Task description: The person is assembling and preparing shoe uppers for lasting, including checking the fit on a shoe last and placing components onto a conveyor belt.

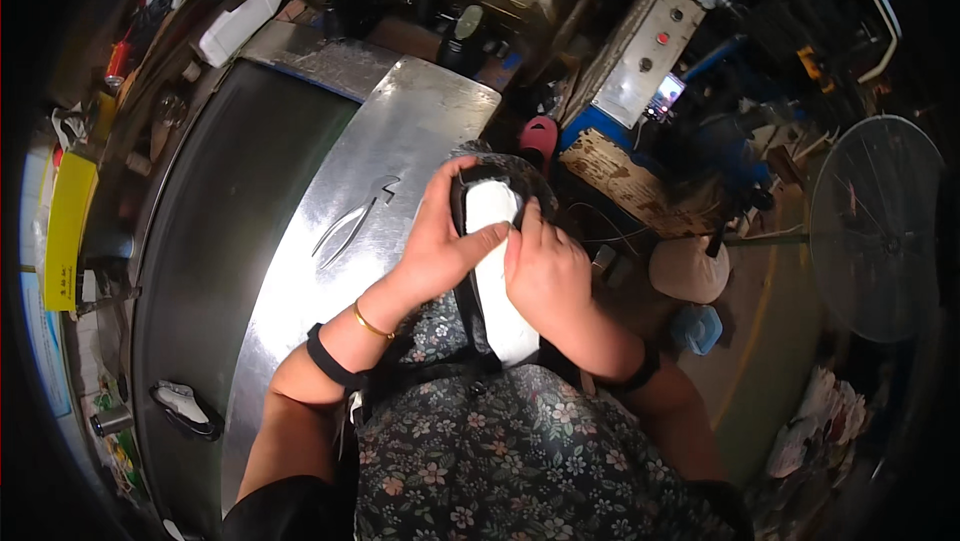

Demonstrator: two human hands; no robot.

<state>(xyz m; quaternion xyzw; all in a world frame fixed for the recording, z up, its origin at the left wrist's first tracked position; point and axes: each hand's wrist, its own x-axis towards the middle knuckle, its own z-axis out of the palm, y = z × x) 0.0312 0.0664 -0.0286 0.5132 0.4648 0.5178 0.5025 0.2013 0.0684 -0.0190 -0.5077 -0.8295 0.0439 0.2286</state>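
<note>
In front of my lap is a dark shoe upper with a long white bottom (492,286) facing up. My left hand (440,236) wraps around its left side, thumb lying across the white surface. From the other side my right hand (545,271) grips it, fingertips pressed at the edge close to the left thumb. Whether anything small sits between those fingertips, I cannot tell. A pair of metal pincers (345,231) lies on the shiny metal tabletop (285,311) to the left of my hands.
Left of the tabletop runs a dark conveyor belt (200,241) carrying another black shoe with a white bottom (184,407). A control panel with buttons (640,61) stands at the far right. Further right are a round wire fan (880,226), a padded stool (690,269) and a blue container (697,328).
</note>
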